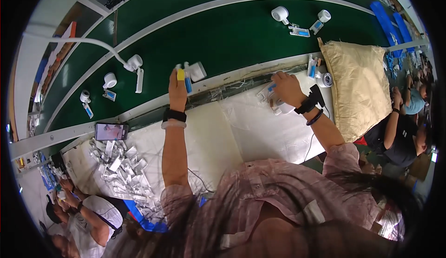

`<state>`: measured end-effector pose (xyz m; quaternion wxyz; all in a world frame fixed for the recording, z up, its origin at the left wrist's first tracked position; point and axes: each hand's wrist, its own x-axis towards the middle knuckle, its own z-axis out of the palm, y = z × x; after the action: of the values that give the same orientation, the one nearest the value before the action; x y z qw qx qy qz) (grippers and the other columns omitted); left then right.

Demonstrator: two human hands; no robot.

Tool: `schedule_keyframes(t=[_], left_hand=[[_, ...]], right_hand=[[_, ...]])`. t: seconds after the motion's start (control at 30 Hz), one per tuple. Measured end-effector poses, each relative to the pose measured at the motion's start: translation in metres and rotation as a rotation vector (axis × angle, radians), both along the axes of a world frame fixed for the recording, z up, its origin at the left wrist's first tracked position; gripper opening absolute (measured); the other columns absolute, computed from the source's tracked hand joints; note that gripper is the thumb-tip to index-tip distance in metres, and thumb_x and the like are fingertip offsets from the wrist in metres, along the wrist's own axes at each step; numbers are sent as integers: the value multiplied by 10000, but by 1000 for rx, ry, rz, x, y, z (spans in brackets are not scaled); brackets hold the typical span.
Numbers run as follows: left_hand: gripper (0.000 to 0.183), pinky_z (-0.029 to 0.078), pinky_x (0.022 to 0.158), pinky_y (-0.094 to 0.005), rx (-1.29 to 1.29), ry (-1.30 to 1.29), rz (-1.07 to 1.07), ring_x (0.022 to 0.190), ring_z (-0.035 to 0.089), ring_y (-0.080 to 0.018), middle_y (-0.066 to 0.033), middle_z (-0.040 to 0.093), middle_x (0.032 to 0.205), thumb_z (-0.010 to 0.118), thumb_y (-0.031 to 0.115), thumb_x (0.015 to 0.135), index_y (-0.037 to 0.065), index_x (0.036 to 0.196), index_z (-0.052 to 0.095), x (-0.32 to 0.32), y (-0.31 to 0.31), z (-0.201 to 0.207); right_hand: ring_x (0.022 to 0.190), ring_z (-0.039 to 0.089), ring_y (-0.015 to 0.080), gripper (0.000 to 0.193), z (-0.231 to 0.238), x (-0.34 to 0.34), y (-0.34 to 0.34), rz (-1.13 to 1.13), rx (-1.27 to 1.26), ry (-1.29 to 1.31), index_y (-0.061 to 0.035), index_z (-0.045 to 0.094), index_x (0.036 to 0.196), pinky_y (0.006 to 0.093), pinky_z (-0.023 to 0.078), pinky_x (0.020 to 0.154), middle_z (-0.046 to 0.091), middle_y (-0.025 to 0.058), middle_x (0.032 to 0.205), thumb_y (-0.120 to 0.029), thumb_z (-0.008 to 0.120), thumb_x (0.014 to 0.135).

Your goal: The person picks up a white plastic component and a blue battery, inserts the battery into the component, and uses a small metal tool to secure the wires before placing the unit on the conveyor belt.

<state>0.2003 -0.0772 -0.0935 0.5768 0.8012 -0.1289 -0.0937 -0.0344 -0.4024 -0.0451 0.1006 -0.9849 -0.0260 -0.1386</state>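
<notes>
My left hand (177, 89) reaches out over the near edge of the green conveyor belt (223, 39) and grips a small white device with a blue part (191, 73); a yellow cap covers one fingertip. On the white padded table (218, 137), my right hand (286, 88) is closed on white and blue parts (271, 96) near the table's far edge. Both wrists carry dark bands.
White round devices with blue-and-white packets (297, 23) lie spaced along the belt. A phone (111, 131) and a heap of small clear bags (121, 167) sit at my left. A tan cushion (360, 86) lies at right. Other people sit at both sides.
</notes>
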Motion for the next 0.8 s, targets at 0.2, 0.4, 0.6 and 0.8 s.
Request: schedule_keyframes(t=[0.2,0.4,0.6,0.8], left_hand=[[486,311,1061,-468,303,-507,77,1244,399,-421,-242,429,1351,638,48,825,-7,1281,479,-43,-38,8],[483,297,1083,-464,218,-317,-223,1297,378,-385,-204,408,1407,644,51,826,51,1284,492,-155,-54,-1],[642,323,1080,-427,-35,-80,-430,1310,392,-336,-199,414,1414,667,87,836,47,1400,362,-220,-50,13],[637,416,990,-347,-418,535,-570,1124,547,-222,-115,581,1208,687,94,845,29,1404,390,-217,-24,55]], right_hand=[[598,604,270,325,4,-13,-1,-162,-72,279,-121,616,613,393,438,640,589,73,570,-405,731,723],[803,627,239,206,-26,-32,39,-180,0,315,-117,663,684,401,425,735,631,67,743,-312,727,704],[749,637,179,170,-3,-50,59,32,803,537,-76,597,777,337,479,702,647,58,772,-207,692,830],[778,665,179,125,47,-55,93,190,1850,778,-30,493,929,298,515,732,672,97,880,-135,521,992]])
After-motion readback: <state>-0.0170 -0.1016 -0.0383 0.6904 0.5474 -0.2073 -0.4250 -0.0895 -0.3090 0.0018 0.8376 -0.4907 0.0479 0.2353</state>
